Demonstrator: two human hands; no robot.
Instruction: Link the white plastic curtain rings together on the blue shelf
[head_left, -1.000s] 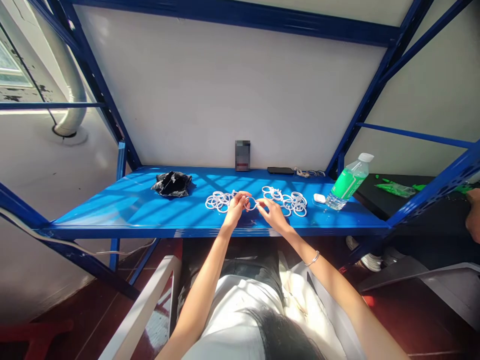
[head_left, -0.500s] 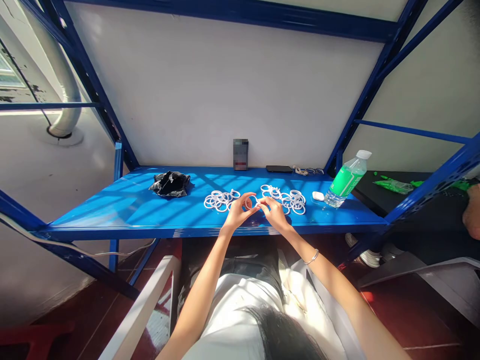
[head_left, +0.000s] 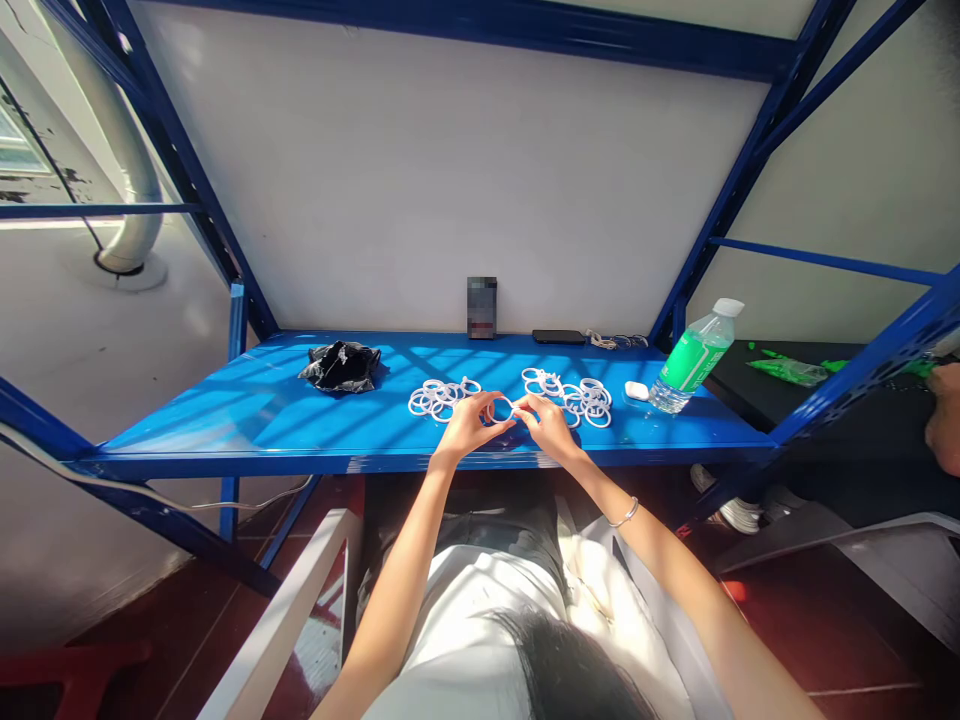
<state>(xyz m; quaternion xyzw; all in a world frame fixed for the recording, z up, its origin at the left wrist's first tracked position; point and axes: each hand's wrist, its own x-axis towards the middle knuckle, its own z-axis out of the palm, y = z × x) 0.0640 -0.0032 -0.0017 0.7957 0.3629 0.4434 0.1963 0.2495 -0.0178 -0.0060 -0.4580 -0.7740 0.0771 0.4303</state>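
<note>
Between my two hands, just above the front of the blue table [head_left: 247,420], is a white ring [head_left: 511,404]. My left hand [head_left: 469,425] pinches the ring's left side, thumb below and fingers above. On its right side the fingertips of my right hand [head_left: 546,424] are closed on the same ring; exactly what they press is too small to tell. A pile of white rings [head_left: 433,400] lies to the left of my left hand. Another group of white rings [head_left: 589,402] lies beyond and to the right of my right hand.
A crumpled black plastic bag [head_left: 341,367] lies at left. Along the back stand a dark box [head_left: 481,308] and a black phone [head_left: 558,337], with a cable [head_left: 615,341] beside it. At right are a white earbud case [head_left: 637,391] and a green-labelled water bottle [head_left: 691,362]. Another person's hand [head_left: 945,420] shows far right.
My left hand has shifted slightly left and down, its fingers now lower around the ring. My right hand stays nearly in place. The piles have not moved.
</note>
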